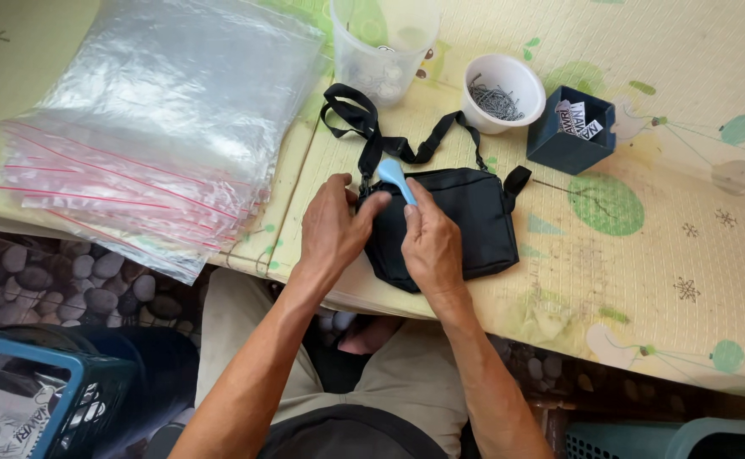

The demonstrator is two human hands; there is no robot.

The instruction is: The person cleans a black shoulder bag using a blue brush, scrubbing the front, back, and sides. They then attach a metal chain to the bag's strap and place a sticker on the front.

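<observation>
Left hand (332,228): presses the small black fabric strap bag (466,225) flat, steadying it.
Right hand (429,240): pinches a light-blue plastic tool (394,177) over the bag's far-left corner.

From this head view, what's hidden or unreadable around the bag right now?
- Black bag: its left part is covered by the left hand and right hand.
- Light blue tool: its lower end is hidden in the right hand's fingers.
- Clear cup: top cut off by the frame edge.
- White cup: thin metal pieces too small to identify.
</observation>
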